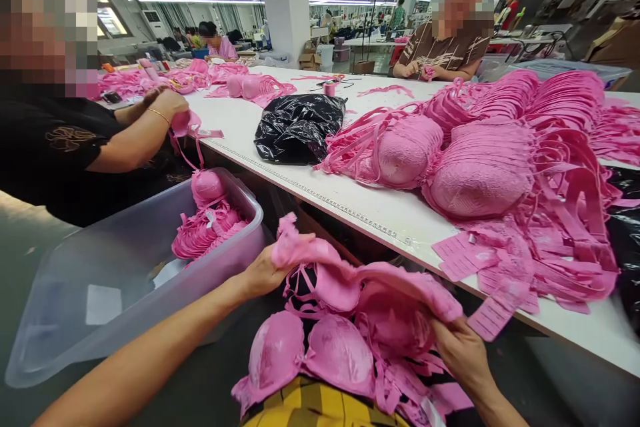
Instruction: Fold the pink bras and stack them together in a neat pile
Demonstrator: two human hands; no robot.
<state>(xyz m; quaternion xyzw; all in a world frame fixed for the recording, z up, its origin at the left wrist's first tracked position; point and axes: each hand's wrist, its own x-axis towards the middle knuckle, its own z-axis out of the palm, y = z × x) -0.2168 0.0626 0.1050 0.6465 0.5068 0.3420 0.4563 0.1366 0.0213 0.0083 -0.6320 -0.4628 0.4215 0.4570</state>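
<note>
A pink bra [333, 277] is stretched between my two hands, its cups hanging above my lap. My left hand [267, 272] grips one end of it, fingers closed on the fabric. Its other end is pinched in my right hand [463, 347], close to the table edge; those fingertips are partly hidden by the cloth. Below, more pink bras [340, 350] lie on my lap over yellow-and-black checked cloth [310, 403], cups facing up. Beside my right hand, pink paper tags [493, 313] hang from a big stack of nested pink bras [483, 170] on the table.
The white table [280, 177] has a ruler tape along its edge and a black plastic bag [300, 127] on it. At left, a translucent tub [150, 300] contains pink bras. A co-worker in black [75, 147] handles a bra there; another person [445, 53] sits across the table.
</note>
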